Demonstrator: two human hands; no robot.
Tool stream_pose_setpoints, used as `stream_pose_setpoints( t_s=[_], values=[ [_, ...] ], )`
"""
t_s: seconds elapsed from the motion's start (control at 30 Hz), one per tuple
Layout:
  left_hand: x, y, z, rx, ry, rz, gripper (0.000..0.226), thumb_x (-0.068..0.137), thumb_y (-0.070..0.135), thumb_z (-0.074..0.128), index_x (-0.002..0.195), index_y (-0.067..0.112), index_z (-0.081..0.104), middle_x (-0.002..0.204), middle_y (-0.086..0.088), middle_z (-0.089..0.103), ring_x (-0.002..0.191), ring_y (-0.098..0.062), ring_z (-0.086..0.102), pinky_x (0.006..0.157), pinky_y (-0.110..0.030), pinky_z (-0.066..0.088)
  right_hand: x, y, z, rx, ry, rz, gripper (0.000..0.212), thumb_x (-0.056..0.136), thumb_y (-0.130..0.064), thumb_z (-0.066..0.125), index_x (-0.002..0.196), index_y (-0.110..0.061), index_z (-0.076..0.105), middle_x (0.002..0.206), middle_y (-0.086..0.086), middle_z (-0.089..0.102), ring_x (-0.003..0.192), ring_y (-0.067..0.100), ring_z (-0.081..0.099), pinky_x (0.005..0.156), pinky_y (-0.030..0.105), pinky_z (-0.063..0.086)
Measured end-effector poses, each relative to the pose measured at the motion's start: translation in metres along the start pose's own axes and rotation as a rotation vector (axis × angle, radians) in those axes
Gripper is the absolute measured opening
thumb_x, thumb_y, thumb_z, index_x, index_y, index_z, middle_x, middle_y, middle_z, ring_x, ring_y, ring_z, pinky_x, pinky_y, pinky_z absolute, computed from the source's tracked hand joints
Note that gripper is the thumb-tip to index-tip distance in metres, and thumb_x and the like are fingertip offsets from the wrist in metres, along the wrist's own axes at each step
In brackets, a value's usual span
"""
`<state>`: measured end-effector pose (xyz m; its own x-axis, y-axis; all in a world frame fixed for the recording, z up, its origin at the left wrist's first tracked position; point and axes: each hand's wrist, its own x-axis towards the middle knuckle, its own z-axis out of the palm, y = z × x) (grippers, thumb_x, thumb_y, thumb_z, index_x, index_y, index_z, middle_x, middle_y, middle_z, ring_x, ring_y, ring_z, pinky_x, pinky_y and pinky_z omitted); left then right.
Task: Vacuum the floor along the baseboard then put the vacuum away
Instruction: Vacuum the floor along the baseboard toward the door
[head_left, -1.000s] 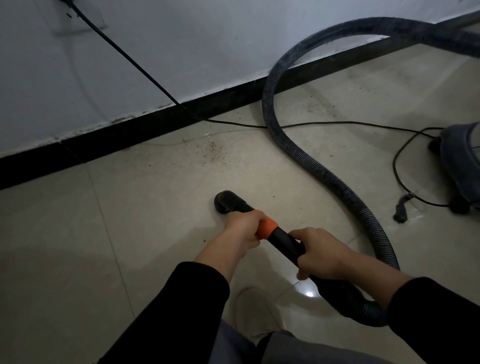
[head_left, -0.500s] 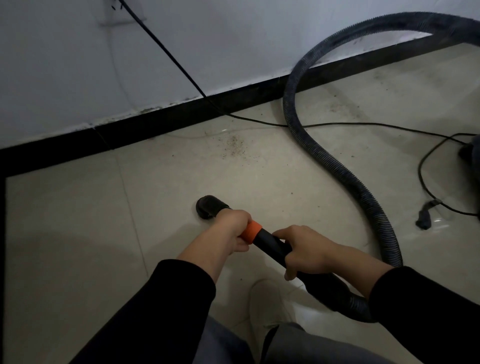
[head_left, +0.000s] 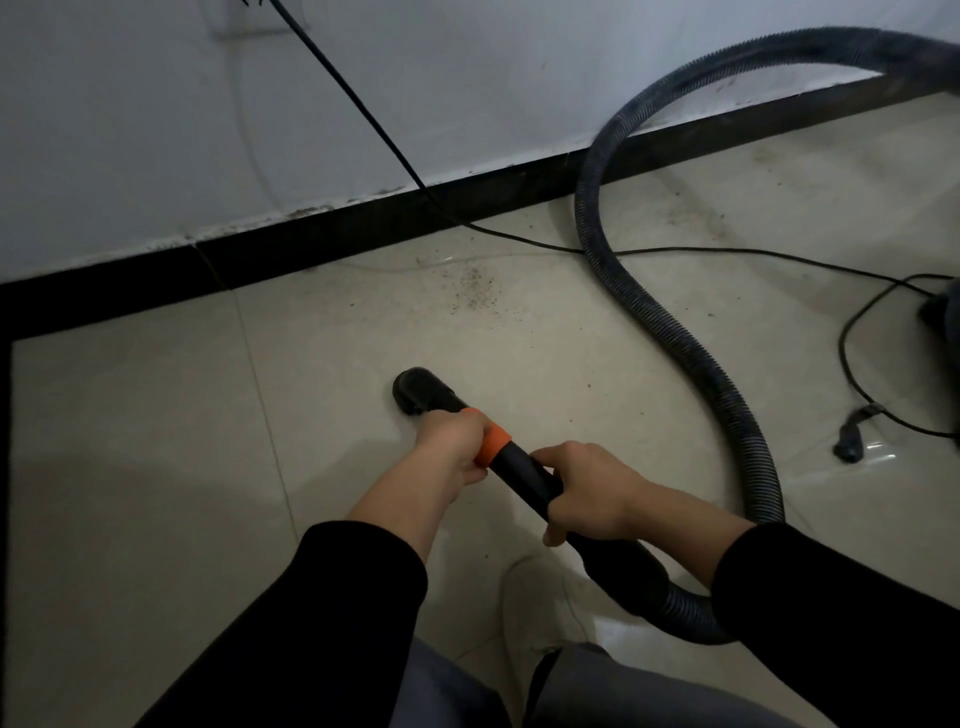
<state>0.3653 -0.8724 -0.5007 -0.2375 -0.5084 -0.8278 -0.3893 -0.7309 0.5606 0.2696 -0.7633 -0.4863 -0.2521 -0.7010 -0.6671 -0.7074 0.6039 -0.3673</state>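
A black vacuum wand with an orange collar (head_left: 493, 442) slants down to a round black nozzle (head_left: 418, 391) resting on the pale tiled floor. My left hand (head_left: 454, 447) grips the wand just behind the nozzle, over the collar. My right hand (head_left: 589, 491) grips the wand further back, where it joins the ribbed grey hose (head_left: 670, 322). A patch of dark crumbs (head_left: 475, 288) lies on the tiles between the nozzle and the black baseboard (head_left: 322, 236). The vacuum body (head_left: 948, 317) shows only as a dark edge at the right border.
A black power cord (head_left: 353, 98) drops from a wall socket at the top, crosses the baseboard and trails along the floor to the right, ending in loops and a plug-like end (head_left: 852, 436). The hose loops up against the wall. My light shoe (head_left: 535, 608) stands below my hands.
The view has shifted left, so the vacuum body has slid almost out of frame. The nozzle and both hands have moved a little left along the floor, grips unchanged.
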Motion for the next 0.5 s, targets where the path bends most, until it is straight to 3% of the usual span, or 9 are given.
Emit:
stream_pose_setpoints(
  t_s=[0.07, 0.3, 0.37, 0.43, 0.5],
  values=[
    [0.007, 0.0, 0.004, -0.035, 0.008, 0.03, 0.031, 0.093, 0.009, 0.059, 0.118, 0.011, 0.042, 0.103, -0.009, 0.05, 0.108, -0.031, 0.057, 0.079, -0.038, 0.051, 0.002, 0.002, -0.002, 0.002, 0.03, 0.02, 0.049, 0.062, -0.018, 0.081, 0.107, -0.022, 0.061, 0.087, 0.002, 0.064, 0.077, 0.02, 0.06, 0.063, 0.026, 0.046],
    [0.025, 0.004, 0.016, -0.123, -0.005, 0.053, 0.056, 0.087, 0.013, 0.07, 0.134, -0.001, 0.043, 0.106, -0.01, 0.052, 0.105, -0.03, 0.06, 0.086, -0.036, 0.054, 0.009, 0.005, -0.006, 0.035, 0.094, 0.077, 0.038, 0.066, -0.022, 0.08, 0.094, -0.019, 0.055, 0.077, -0.001, 0.057, 0.072, 0.02, 0.059, 0.057, 0.026, 0.042],
    [0.03, 0.005, 0.02, -0.106, -0.011, 0.058, 0.049, 0.086, 0.014, 0.071, 0.126, -0.002, 0.048, 0.096, -0.008, 0.055, 0.095, -0.027, 0.06, 0.088, -0.036, 0.054, 0.01, 0.008, -0.008, 0.04, 0.111, 0.097, 0.036, 0.067, -0.023, 0.079, 0.092, -0.019, 0.053, 0.074, -0.003, 0.054, 0.071, 0.019, 0.057, 0.053, 0.024, 0.039],
    [0.032, 0.006, 0.026, -0.084, -0.025, 0.066, 0.027, 0.086, 0.013, 0.071, 0.103, 0.002, 0.053, 0.083, -0.005, 0.054, 0.087, -0.024, 0.059, 0.09, -0.038, 0.053, 0.011, 0.011, -0.008, 0.055, 0.122, 0.117, 0.036, 0.068, -0.023, 0.079, 0.091, -0.019, 0.052, 0.073, -0.004, 0.053, 0.069, 0.018, 0.056, 0.051, 0.023, 0.037],
    [0.031, 0.006, 0.034, -0.064, -0.043, 0.082, 0.02, 0.088, 0.013, 0.069, 0.081, 0.006, 0.051, 0.08, -0.005, 0.053, 0.083, -0.022, 0.059, 0.089, -0.037, 0.053, 0.012, 0.015, -0.01, 0.073, 0.131, 0.139, 0.036, 0.068, -0.023, 0.079, 0.092, -0.02, 0.053, 0.075, -0.003, 0.055, 0.07, 0.017, 0.058, 0.053, 0.023, 0.04]
  ],
)
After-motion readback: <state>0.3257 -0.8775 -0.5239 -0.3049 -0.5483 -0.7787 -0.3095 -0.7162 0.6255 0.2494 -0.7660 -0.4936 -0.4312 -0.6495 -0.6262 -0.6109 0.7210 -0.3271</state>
